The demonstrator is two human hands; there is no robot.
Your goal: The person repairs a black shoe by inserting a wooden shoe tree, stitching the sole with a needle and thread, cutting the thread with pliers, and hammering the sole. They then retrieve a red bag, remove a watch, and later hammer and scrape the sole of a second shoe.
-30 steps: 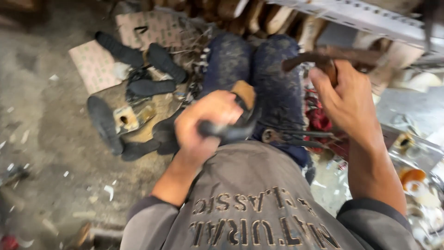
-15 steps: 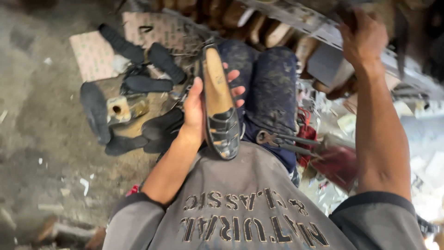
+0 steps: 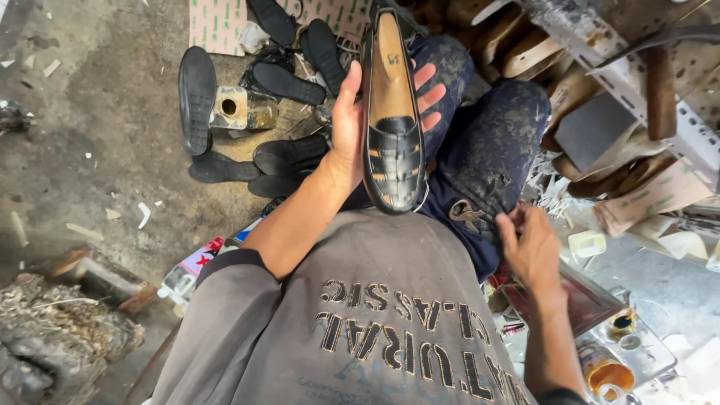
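Note:
My left hand (image 3: 352, 120) holds a black woven shoe (image 3: 391, 112) upright in its palm, tan insole facing me, toe pointing toward my lap. My right hand (image 3: 531, 247) hovers low by my right thigh, fingers loosely curled and holding nothing, just beside a pair of metal pincers (image 3: 466, 214) that lies on my dark, stained trousers (image 3: 495, 142).
Several black soles (image 3: 198, 97) and a small glue tin (image 3: 232, 107) lie on the dirty floor at left, on cardboard (image 3: 214, 26). A metal rack (image 3: 622, 75) with shoe lasts stands at right. Glue pots (image 3: 604, 367) and a white cup (image 3: 586, 243) sit at lower right.
My right hand came down from the rack to beside the pincers on my lap. My left hand turned the shoe so its insole faces up and raised it.

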